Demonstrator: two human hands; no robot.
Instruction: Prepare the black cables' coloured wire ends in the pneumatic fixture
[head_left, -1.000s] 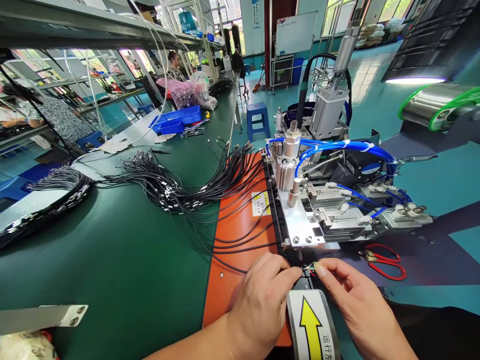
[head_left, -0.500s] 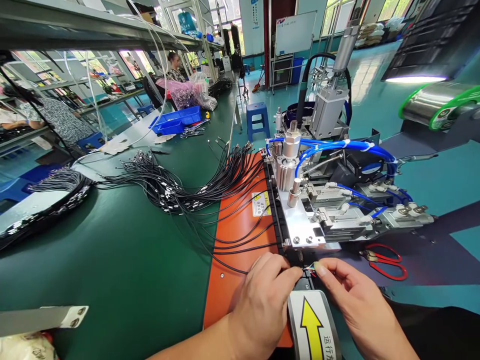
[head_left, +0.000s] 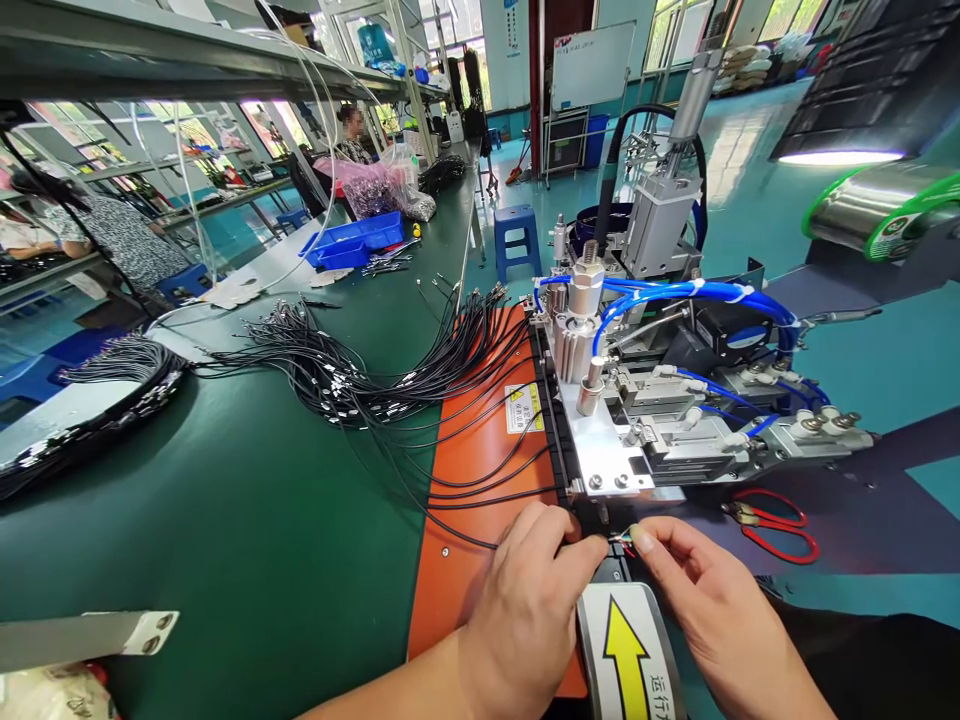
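Note:
My left hand [head_left: 529,600] is closed on a black cable [head_left: 469,538] that comes across the orange panel [head_left: 435,620]; its thumb and forefinger press at the cable's end, by the track of the machine [head_left: 600,440]. Thin coloured wires [head_left: 622,539] fan out of that end, one of them red. From the other side, my right hand [head_left: 697,585] pinches the wire tips between thumb and forefinger. Just below the fingertips lies a cover with a yellow arrow [head_left: 627,650]. Several more black cables run from the machine's edge into a heap [head_left: 337,385].
Red-handled cutters [head_left: 776,525] lie right of the machine. A solder wire spool [head_left: 862,210] stands at upper right. On the green table [head_left: 300,560] are a blue tray [head_left: 356,240] and another cable bundle [head_left: 97,420]. People sit at far benches.
The view has shifted very slightly. Both hands keep their places at the wires, with hardly any visible motion.

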